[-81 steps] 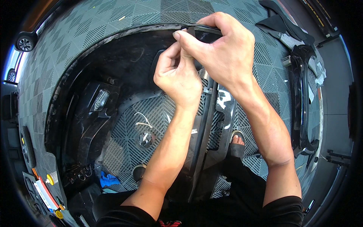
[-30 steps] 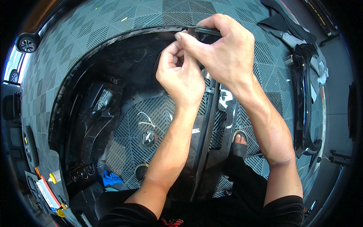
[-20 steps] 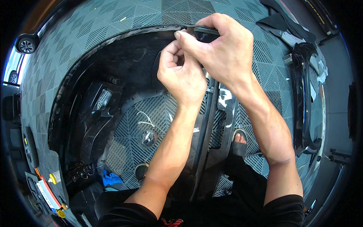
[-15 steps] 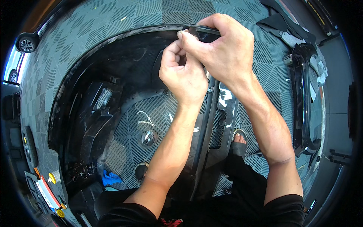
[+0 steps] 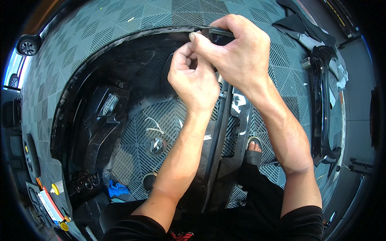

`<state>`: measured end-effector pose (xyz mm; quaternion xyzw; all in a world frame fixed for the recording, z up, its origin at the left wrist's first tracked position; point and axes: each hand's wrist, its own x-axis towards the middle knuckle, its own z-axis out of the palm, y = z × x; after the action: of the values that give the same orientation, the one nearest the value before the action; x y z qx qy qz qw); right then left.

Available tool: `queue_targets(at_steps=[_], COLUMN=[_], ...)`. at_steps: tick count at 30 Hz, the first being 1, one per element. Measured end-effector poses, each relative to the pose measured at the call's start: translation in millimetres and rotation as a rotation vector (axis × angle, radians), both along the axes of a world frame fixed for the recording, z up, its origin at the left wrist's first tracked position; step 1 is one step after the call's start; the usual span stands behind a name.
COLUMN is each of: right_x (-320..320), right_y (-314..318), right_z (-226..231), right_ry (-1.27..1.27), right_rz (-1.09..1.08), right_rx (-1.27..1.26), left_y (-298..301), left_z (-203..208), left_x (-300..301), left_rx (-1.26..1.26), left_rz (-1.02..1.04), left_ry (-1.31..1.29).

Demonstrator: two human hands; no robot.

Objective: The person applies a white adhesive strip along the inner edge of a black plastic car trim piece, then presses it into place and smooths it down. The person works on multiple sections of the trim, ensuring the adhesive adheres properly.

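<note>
A large curved black car bumper arches in front of me, its hollow inner side facing me. At its far edge my right hand is closed, thumb on the near side and fingers reaching over the rim. Just below and to the left, my left hand is closed too, its fingers curled beneath the right thumb. Whatever its fingertips hold is hidden behind the hands. A small dark piece shows at the rim between the hands.
On the grid-tiled floor inside the bumper lie a white cable tie, a small round container and a blue cloth. Another black car panel stands at the right. Dark fabric lies far right; a yellow-capped bottle sits at left.
My left hand and forearm have shifted very slightly to the left. The right hand keeps its hold at the rim, and the bumper looks unmoved.
</note>
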<state>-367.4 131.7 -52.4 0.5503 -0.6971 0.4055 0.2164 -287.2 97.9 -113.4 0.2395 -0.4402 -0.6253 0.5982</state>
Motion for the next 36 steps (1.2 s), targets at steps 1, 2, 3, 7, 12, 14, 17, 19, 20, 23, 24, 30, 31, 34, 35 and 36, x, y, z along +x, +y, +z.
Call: queue_targets(at_steps=[1, 2, 3, 7, 12, 14, 17, 19, 20, 23, 24, 30, 31, 34, 35, 36], right_x=[-1.0, -1.6, -1.4, -0.7, -1.5, -1.8, -0.9, -2.6, -3.3, -1.2, -1.3, -2.0, -0.5, -0.5, -0.9, -0.8], right_y=[-0.4, -0.6, -0.3, -1.1, -2.7, -3.5, -3.5, -3.6, -3.6, -1.7, -1.9, -0.6, -0.9, -0.9, -0.7, -0.9], right_z=[-1.0, -1.7, -1.3, -0.7, -0.8, -1.3, -0.2, -1.2, -1.4, 1.3, 0.7, -0.9, -0.1, 0.2, 0.1, -0.1], right_ry=[0.003, 0.007, 0.001, 0.015, 0.040, 0.029, 0.003, 0.006, 0.009, -0.027, -0.021, -0.002, -0.011, -0.035, -0.041, -0.040], right_rz=[0.005, 0.010, 0.010, 0.014, 0.007, 0.003, -0.027, -0.024, -0.022, 0.001, 0.003, -0.010, -0.013, -0.007, -0.002, -0.005], right_rx=[-0.008, -0.015, -0.010, -0.009, -0.029, -0.021, -0.014, -0.011, -0.010, 0.010, 0.009, -0.009, -0.006, -0.002, -0.001, -0.006], left_y=[0.1, 0.1, 0.3, -1.7, -1.9, -1.9, -1.6, -1.3, -1.1, -1.9, -2.1, -1.0, -1.4, -2.3, -2.2, -2.0], left_z=[0.2, 0.3, 0.2, -5.0, -6.3, -3.3, -1.2, -0.7, -0.5, -2.7, -3.5, -5.1, -5.6, -6.4, -5.8, -5.2], left_x=[0.1, 0.2, 0.1, -2.3, -5.5, -4.1, -2.8, -3.1, -3.8, -5.1, -5.2, -4.0, -4.5, -6.0, -6.5, -6.9], left_rx=[0.004, 0.009, 0.014, -0.018, -0.030, -0.012, -0.004, -0.001, 0.002, -0.005, -0.009, -0.035, -0.035, -0.034, -0.033, -0.031], left_rz=[-0.002, -0.004, -0.006, 0.017, 0.045, 0.029, 0.031, 0.041, 0.047, 0.069, 0.077, 0.076, 0.077, 0.082, 0.085, 0.088], left_ry=[0.000, 0.001, 0.001, 0.019, 0.027, 0.029, -0.004, -0.015, -0.009, 0.003, 0.006, 0.003, 0.015, 0.045, 0.052, 0.059])
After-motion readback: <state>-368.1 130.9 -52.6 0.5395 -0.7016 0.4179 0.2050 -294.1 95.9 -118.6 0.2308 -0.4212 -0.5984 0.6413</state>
